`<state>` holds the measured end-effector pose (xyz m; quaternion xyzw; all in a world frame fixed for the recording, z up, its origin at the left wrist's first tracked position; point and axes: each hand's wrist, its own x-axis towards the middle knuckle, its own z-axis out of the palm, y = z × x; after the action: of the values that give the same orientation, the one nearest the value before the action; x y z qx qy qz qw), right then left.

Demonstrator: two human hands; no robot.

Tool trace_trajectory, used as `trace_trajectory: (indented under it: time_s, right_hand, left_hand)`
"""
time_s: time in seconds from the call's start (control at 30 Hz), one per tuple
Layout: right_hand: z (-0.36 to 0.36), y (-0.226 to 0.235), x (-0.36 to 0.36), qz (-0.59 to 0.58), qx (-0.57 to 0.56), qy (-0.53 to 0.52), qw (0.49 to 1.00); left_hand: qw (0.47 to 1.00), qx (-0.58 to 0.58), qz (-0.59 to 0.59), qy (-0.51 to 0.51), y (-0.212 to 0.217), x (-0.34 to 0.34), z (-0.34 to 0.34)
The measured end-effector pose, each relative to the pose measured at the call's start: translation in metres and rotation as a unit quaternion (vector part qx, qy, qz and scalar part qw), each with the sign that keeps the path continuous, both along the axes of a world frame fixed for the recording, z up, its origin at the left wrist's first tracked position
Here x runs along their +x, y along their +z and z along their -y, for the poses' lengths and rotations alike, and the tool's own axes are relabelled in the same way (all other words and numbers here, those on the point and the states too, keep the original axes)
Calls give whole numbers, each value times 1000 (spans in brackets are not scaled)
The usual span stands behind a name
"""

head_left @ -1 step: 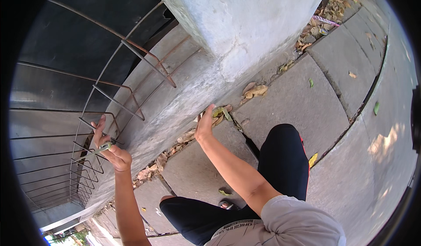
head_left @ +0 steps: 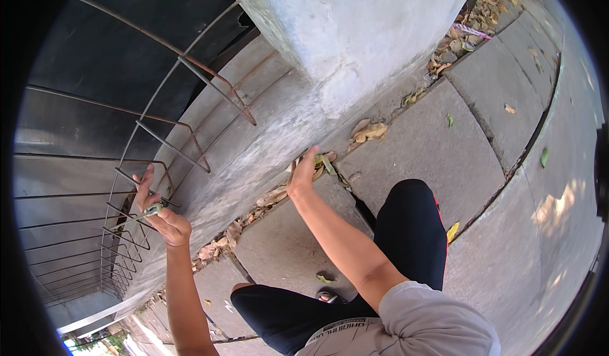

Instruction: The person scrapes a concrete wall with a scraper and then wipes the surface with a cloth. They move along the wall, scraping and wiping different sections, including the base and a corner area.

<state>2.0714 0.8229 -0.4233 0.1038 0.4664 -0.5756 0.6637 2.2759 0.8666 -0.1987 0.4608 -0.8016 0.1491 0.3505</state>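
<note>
from the head view, nothing had visibly shifted against the picture just before: both my hands sat in the same spots, so the work at the bars stood where it was.

my left hand [head_left: 160, 215] was up among the short cross rods of the rusty rod frame [head_left: 184, 127]. its lower fingers were curled round a small greenish object [head_left: 152, 210], too small to make out what it was, and the forefinger reached up along a rod. the object lay right in that grip, touching the bars.

my right hand [head_left: 303, 173] was pressed against the foot of the grey concrete wall [head_left: 266, 146], fingers together and fairly straight. i couldn't tell whether it had hold of anything. dry leaves [head_left: 368, 131] lay just beside it in the seam with the paving slab [head_left: 438, 146], well apart from the frame.
</note>
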Motion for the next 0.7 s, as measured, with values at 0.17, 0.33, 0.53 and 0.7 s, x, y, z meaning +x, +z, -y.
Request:
trace_trajectory:
  time_s: [0.17,0.33,0.53,0.7]
  right_hand:
    - [39,-8,-85,-64,-50,-65,995]
    - [-23,23,36,73,84,37,993]
    - [-62,-22,112,280,16,-35,959]
    - [-9,-38,22,85,-14,-115,990]
  left_hand:
    - [999,-23,-23,-6,-2,-2,4]
    - [1000,-7,-21,17,-4,5,-7]
    - [999,-31,9,-2,-9,11,0]
    - [999,-33,9,-4,-1,7,0]
